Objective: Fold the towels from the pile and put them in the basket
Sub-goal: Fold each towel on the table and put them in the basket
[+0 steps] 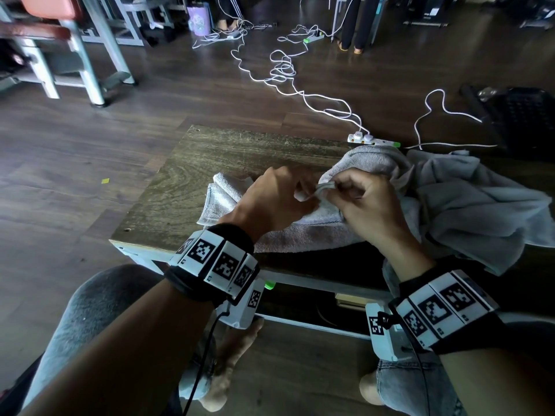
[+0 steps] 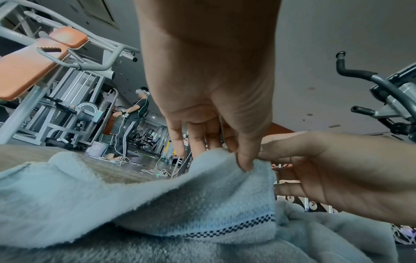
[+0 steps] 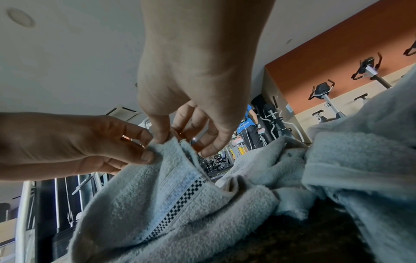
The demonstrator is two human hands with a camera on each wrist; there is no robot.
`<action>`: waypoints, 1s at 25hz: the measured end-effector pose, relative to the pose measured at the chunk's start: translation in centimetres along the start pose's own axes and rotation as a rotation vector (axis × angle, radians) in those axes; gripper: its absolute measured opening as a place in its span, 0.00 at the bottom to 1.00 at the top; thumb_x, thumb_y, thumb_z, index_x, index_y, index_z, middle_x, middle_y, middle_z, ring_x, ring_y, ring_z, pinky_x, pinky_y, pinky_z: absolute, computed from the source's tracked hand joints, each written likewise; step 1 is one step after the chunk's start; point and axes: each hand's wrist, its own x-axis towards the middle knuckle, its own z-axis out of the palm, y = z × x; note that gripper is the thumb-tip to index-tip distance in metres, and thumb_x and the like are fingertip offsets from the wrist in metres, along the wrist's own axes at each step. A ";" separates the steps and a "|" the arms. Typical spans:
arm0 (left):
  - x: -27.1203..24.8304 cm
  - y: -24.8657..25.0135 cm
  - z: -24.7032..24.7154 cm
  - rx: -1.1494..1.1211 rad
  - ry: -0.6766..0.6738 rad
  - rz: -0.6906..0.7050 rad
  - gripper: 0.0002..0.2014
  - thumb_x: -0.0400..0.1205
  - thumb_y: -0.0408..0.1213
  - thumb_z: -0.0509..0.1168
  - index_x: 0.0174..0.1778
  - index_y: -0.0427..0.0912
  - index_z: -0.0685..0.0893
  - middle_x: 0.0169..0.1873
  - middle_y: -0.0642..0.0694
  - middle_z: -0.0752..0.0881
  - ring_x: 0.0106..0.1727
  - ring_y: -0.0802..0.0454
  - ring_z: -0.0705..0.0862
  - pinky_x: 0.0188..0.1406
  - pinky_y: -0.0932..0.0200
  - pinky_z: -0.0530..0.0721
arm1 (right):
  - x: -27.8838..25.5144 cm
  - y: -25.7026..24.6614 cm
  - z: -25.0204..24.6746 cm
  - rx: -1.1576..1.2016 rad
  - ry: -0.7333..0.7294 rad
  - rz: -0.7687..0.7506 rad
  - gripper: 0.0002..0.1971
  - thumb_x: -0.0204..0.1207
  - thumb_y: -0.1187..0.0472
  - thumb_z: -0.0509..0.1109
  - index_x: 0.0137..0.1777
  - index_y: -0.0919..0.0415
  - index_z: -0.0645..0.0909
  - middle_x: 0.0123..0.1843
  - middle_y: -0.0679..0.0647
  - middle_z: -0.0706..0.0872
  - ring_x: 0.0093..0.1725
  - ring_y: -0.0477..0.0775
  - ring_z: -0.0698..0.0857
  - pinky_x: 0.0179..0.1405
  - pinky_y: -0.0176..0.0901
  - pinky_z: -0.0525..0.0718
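Two hands, left (image 1: 277,199) and right (image 1: 365,202), each pinch one corner of one grey towel (image 1: 300,232) on the table (image 1: 240,151); a pile (image 1: 468,199) lies just right.

- Worktop (image 1: 240,151): far and left parts bare, open passage.
- Towel pile (image 1: 468,199) blocks right side.
- Towel (image 1: 222,196) covers near middle.
- Power strip (image 1: 374,141) at far edge.
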 end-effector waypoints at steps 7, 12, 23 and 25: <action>-0.2 -0.3 -0.4 0.036 -0.089 -0.029 0.07 0.74 0.46 0.74 0.43 0.48 0.91 0.37 0.55 0.89 0.37 0.59 0.86 0.40 0.56 0.86 | -0.2 -0.1 -0.1 0.010 0.093 -0.040 0.05 0.73 0.63 0.79 0.41 0.53 0.86 0.34 0.44 0.88 0.32 0.38 0.83 0.36 0.34 0.80; -2.0 -2.5 -2.6 0.159 -0.160 -0.138 0.13 0.77 0.43 0.72 0.56 0.46 0.90 0.52 0.49 0.91 0.47 0.51 0.88 0.50 0.51 0.87 | 0.2 -0.3 -1.0 0.135 0.215 -0.033 0.04 0.73 0.58 0.78 0.42 0.52 0.85 0.36 0.45 0.87 0.34 0.41 0.83 0.38 0.37 0.81; -1.3 -3.6 -11.3 0.330 -0.208 -0.219 0.14 0.80 0.44 0.71 0.55 0.38 0.90 0.46 0.43 0.91 0.35 0.52 0.87 0.36 0.60 0.83 | 1.4 0.5 -4.7 0.142 0.485 0.186 0.08 0.74 0.60 0.77 0.51 0.60 0.86 0.35 0.43 0.85 0.29 0.34 0.81 0.32 0.29 0.79; -1.2 -3.6 -12.2 0.321 -0.250 -0.193 0.11 0.82 0.44 0.69 0.47 0.40 0.91 0.42 0.40 0.92 0.40 0.43 0.90 0.44 0.50 0.87 | 1.2 0.5 -5.0 0.139 0.504 0.182 0.07 0.74 0.59 0.78 0.50 0.58 0.85 0.37 0.48 0.86 0.31 0.36 0.81 0.35 0.35 0.80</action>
